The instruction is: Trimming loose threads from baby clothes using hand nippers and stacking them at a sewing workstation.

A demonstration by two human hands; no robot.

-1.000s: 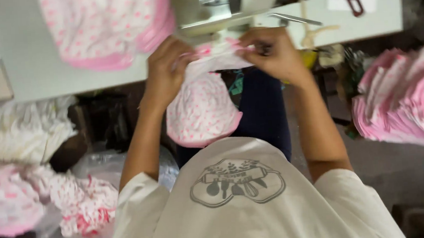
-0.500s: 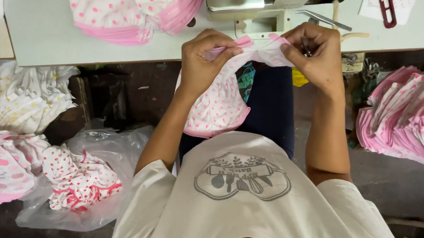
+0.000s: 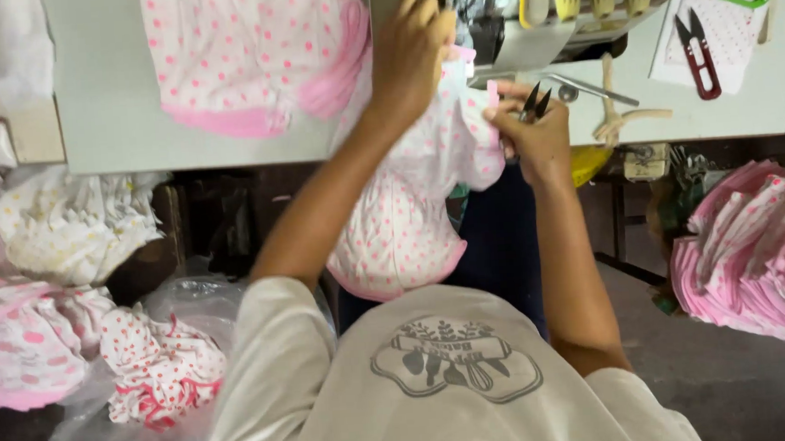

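I see a small white garment [image 3: 410, 201] dotted with pink spots and edged in a pink band along its lower hem; it hangs from the front edge of the sewing table [image 3: 119, 129] down over my lap, its upper part lifted onto the tabletop near the sewing machine [image 3: 507, 19]. My left hand [image 3: 413, 53] lies on the top of the garment with fingers curled over the cloth, pressing or gripping it against the table, though I cannot make out whether the cloth is pinched between the fingers. My right hand [image 3: 534, 137] is clenched around a pair of thread snips [image 3: 534, 105], their dark blades poking up out of the fist, and it also touches a pink strip at the garment's right edge. The left hand hides the garment's top edge, and the machine is cut off by the top of the frame, so its needle area is hard to read. A second spotted pink piece [image 3: 252, 55] lies on the table to the left, partly cut off. Red snips [image 3: 699, 56] rest on the table's right side, well apart from my hands.
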